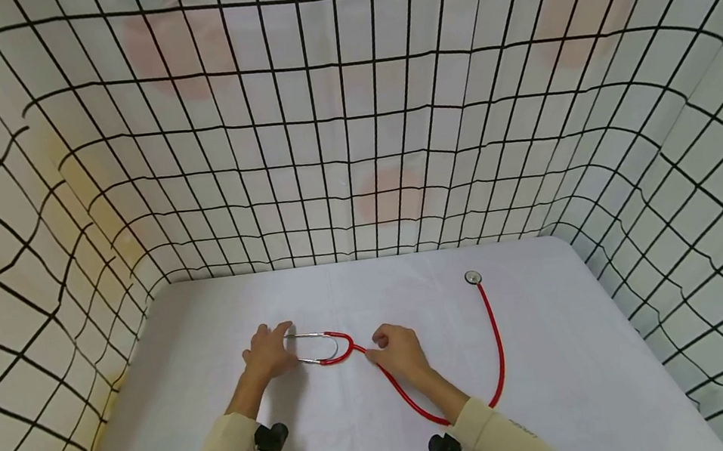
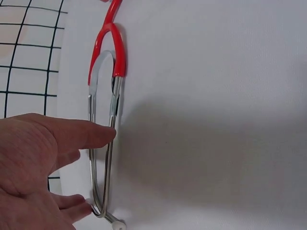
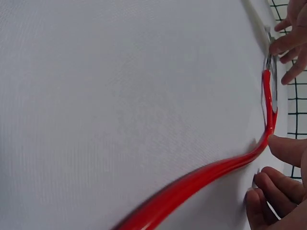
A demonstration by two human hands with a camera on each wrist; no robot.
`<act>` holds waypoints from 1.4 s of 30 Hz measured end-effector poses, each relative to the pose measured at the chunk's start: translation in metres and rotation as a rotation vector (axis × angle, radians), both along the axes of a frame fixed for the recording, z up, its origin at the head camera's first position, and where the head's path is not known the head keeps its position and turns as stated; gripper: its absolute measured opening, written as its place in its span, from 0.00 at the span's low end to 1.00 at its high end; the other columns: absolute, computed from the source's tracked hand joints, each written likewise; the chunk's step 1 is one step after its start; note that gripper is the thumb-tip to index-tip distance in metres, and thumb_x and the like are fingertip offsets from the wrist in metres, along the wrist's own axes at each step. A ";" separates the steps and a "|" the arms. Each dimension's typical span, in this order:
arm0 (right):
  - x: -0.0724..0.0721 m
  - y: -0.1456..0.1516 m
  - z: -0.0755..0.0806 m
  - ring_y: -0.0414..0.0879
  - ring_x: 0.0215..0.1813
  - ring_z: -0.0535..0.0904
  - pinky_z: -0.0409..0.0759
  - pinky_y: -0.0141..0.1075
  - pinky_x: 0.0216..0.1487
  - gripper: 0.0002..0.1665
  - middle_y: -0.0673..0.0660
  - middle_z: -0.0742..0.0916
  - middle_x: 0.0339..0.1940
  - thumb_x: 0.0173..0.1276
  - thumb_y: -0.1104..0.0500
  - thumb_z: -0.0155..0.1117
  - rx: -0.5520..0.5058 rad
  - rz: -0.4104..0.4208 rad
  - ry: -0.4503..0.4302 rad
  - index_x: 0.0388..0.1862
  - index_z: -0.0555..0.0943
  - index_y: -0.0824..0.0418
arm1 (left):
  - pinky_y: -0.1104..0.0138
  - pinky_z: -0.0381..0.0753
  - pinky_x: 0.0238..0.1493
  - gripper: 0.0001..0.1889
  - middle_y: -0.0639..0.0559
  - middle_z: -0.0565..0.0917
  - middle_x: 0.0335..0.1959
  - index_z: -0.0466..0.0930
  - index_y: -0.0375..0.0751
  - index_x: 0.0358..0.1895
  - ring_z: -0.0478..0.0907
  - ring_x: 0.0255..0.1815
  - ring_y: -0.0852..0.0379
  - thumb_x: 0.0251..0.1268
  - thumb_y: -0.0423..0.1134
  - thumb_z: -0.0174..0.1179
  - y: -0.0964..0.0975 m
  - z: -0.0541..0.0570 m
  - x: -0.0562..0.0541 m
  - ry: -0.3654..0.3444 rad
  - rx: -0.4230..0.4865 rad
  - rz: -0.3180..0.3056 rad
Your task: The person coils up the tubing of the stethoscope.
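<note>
Only the head view shows the stethoscope chestpiece (image 1: 473, 277).

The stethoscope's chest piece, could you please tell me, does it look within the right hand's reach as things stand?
Probably yes: in the head view, only bare white surface separates the right hand from the chest piece, though that hand is now at the red tubing.
</note>
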State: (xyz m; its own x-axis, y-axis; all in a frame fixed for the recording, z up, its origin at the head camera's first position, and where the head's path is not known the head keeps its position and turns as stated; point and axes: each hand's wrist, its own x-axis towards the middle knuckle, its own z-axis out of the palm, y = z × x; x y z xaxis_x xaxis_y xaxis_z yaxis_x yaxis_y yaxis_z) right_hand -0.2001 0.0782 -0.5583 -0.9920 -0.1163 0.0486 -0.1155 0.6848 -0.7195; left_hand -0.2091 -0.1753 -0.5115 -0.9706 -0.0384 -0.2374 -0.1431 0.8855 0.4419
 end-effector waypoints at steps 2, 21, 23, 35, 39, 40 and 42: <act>0.000 -0.001 -0.003 0.47 0.38 0.81 0.81 0.39 0.39 0.14 0.58 0.88 0.34 0.56 0.59 0.78 0.001 0.003 -0.001 0.39 0.85 0.64 | 0.40 0.70 0.56 0.34 0.31 0.71 0.60 0.75 0.41 0.67 0.69 0.63 0.34 0.51 0.33 0.67 -0.001 -0.001 0.000 0.011 -0.004 -0.001; 0.002 0.001 -0.010 0.44 0.36 0.78 0.77 0.36 0.39 0.10 0.54 0.86 0.30 0.52 0.63 0.79 0.019 0.024 0.051 0.31 0.84 0.61 | 0.36 0.70 0.56 0.29 0.28 0.67 0.66 0.83 0.41 0.57 0.64 0.68 0.27 0.44 0.27 0.69 -0.009 -0.015 -0.002 0.105 0.047 -0.003; 0.002 0.002 -0.010 0.43 0.34 0.76 0.75 0.35 0.37 0.10 0.53 0.84 0.28 0.52 0.63 0.79 0.024 0.025 0.047 0.30 0.83 0.60 | 0.36 0.70 0.56 0.29 0.28 0.67 0.66 0.83 0.41 0.57 0.64 0.68 0.27 0.44 0.27 0.69 -0.009 -0.015 -0.002 0.104 0.052 0.001; 0.008 -0.002 -0.006 0.41 0.28 0.72 0.72 0.31 0.29 0.09 0.50 0.79 0.22 0.52 0.67 0.75 -0.002 0.012 -0.084 0.27 0.81 0.61 | 0.34 0.66 0.60 0.25 0.25 0.61 0.70 0.84 0.41 0.53 0.59 0.71 0.25 0.45 0.29 0.70 -0.015 -0.021 -0.001 0.104 0.050 0.059; 0.011 -0.002 0.000 0.41 0.27 0.73 0.72 0.31 0.28 0.08 0.50 0.79 0.22 0.50 0.68 0.71 0.020 0.040 -0.098 0.26 0.80 0.61 | 0.33 0.64 0.60 0.23 0.24 0.62 0.68 0.85 0.41 0.49 0.59 0.69 0.23 0.44 0.29 0.72 -0.018 -0.018 0.000 0.087 0.066 0.080; 0.011 -0.002 0.002 0.41 0.28 0.73 0.72 0.31 0.28 0.07 0.50 0.80 0.22 0.50 0.69 0.70 0.024 0.046 -0.101 0.26 0.80 0.62 | 0.34 0.64 0.59 0.23 0.24 0.64 0.66 0.85 0.41 0.49 0.60 0.68 0.24 0.43 0.29 0.73 -0.018 -0.017 0.000 0.074 0.064 0.081; 0.012 -0.001 0.006 0.42 0.28 0.73 0.73 0.32 0.28 0.07 0.51 0.80 0.23 0.51 0.69 0.69 0.034 0.050 -0.110 0.27 0.80 0.62 | 0.35 0.66 0.58 0.23 0.25 0.70 0.61 0.84 0.41 0.48 0.64 0.64 0.25 0.43 0.29 0.74 -0.018 -0.014 0.000 0.054 0.056 0.079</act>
State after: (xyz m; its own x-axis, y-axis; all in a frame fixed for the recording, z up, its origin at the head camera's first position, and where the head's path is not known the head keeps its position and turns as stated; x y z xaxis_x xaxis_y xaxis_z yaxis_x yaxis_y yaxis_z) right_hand -0.1880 0.0769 -0.5522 -0.9841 -0.1652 -0.0648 -0.0718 0.7046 -0.7059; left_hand -0.2088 -0.1936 -0.5257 -0.9765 -0.1034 -0.1889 -0.1862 0.8461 0.4995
